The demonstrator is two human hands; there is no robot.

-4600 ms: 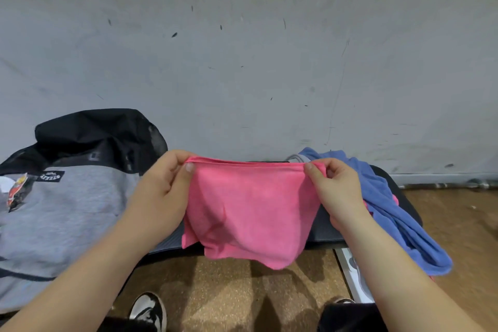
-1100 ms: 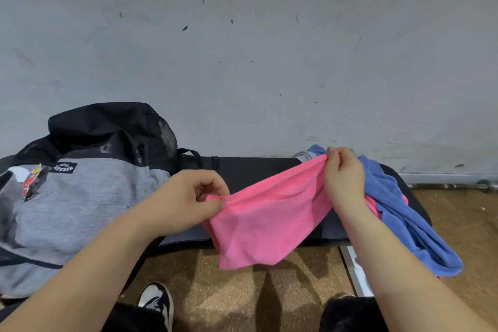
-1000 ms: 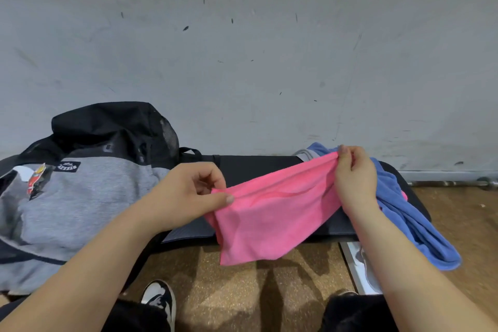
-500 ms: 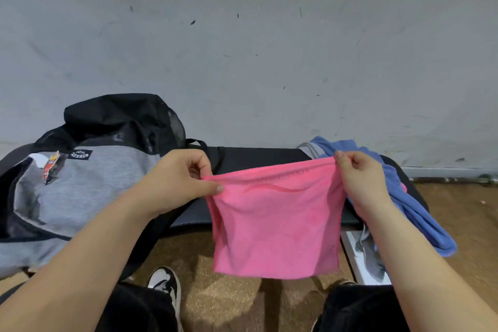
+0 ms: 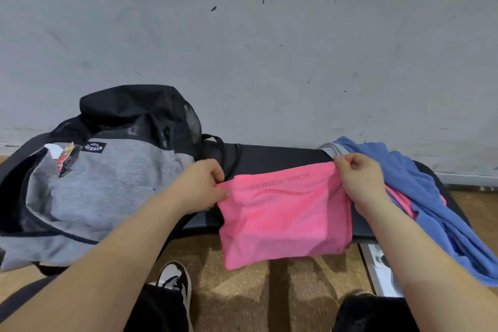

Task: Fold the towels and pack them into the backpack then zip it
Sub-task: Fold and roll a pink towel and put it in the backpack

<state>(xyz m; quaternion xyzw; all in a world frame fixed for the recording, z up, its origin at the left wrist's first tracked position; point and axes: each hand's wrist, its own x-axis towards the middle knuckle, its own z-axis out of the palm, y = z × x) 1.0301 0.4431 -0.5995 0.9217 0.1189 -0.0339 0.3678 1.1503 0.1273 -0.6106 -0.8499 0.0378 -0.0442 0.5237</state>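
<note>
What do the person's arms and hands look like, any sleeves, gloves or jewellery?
The left hand and right hand are bare: no gloves, rings or watch show. Both forearms are bare too, no sleeve in view up to the frame's edge.

You face a pale grey wall (image 5: 269, 48), flecked with small dark marks and thin scratches, with a light baseboard (image 5: 466, 178) along its foot at your right. Against it sits a low black bench (image 5: 275, 156). Below you the floor (image 5: 285, 294) is brown and speckled like cork, crossed by soft shadows.
</note>
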